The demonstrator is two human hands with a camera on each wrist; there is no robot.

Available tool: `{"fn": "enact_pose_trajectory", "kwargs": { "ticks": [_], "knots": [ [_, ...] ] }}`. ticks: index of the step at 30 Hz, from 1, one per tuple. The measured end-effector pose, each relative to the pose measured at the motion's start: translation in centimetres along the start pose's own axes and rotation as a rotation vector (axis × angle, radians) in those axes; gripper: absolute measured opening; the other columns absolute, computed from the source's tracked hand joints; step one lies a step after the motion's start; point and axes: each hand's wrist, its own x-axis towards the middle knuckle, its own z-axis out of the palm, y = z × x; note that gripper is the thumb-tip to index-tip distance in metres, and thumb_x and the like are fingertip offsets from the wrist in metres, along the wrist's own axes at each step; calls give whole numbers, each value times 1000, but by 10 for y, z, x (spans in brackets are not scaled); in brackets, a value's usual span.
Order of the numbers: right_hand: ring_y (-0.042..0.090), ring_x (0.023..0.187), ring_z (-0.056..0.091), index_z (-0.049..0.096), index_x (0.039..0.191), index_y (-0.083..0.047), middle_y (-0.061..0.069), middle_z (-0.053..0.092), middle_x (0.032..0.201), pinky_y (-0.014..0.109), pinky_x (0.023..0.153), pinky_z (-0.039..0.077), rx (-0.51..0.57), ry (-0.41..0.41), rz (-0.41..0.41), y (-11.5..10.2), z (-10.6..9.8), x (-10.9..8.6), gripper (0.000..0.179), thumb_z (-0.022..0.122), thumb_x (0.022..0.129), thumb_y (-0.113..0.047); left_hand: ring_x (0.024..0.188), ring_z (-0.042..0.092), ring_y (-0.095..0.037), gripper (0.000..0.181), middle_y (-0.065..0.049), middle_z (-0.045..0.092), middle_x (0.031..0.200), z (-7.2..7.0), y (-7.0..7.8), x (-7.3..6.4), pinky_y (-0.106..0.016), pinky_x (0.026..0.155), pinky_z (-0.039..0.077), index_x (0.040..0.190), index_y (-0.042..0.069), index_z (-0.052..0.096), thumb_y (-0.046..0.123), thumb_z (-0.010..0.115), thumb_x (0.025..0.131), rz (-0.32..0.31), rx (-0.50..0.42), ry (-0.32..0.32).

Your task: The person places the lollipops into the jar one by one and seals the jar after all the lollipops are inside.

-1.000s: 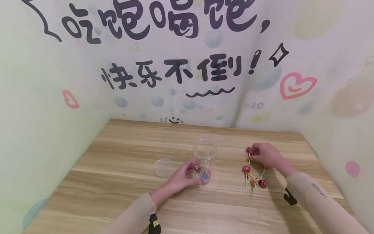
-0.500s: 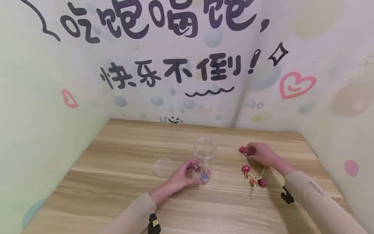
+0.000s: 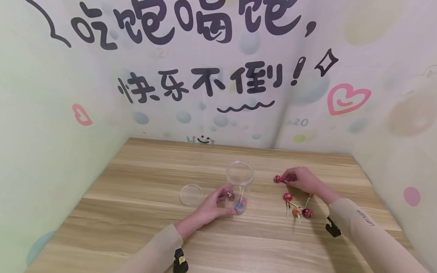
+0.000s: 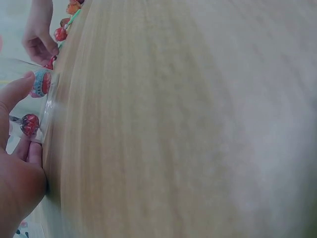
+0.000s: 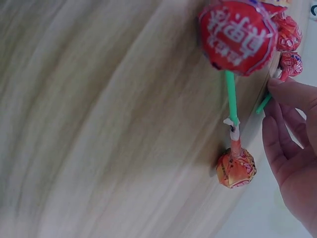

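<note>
My left hand (image 3: 209,207) grips the lower part of a clear plastic jar (image 3: 240,175), which stands upright without its lid. Inside lie a few lollipops; one has a blue wrapper (image 3: 239,207), another a dark red wrapper (image 4: 29,124). To the jar's right, my right hand (image 3: 302,179) pinches a red-wrapped lollipop (image 3: 277,178) by the stick, its head pointing left towards the jar. In the right wrist view, thumb and fingers hold this lollipop (image 5: 290,63) where its wrapper meets the green stick. Whether it still touches the table is unclear.
Several more lollipops lie right of the jar, among them a red one (image 3: 288,196), an orange one (image 3: 296,212) and a dark red one (image 3: 307,213). A round clear lid (image 3: 191,195) lies left of the jar. Printed walls enclose the wooden table (image 3: 136,227).
My right hand has moved slightly left with the lollipop, whose head has swung left from its earlier upright-in-view position. The left hand and jar have stayed in place.
</note>
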Motion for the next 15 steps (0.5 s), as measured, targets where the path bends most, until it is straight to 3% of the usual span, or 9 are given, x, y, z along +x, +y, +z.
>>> {"fn": "enact_pose_trajectory", "kwargs": {
  "ticks": [9,15],
  "knots": [
    [6,77,64,73,95,-13,-2,73,86,23,70,54,-88,-5,-63,-7,-3,0,15,75,83,-5,134,49,-32,78,-17,55,141,0,0,0,-50,117,36,147,7,40,10,81,81,0,-2,-1],
    [7,77,65,74,92,-12,2,74,85,27,71,55,-115,-26,-140,-17,-17,4,14,72,84,-1,134,49,-31,78,-15,55,140,0,1,0,-49,117,36,147,8,40,11,81,80,-6,4,4]
  ]
}}
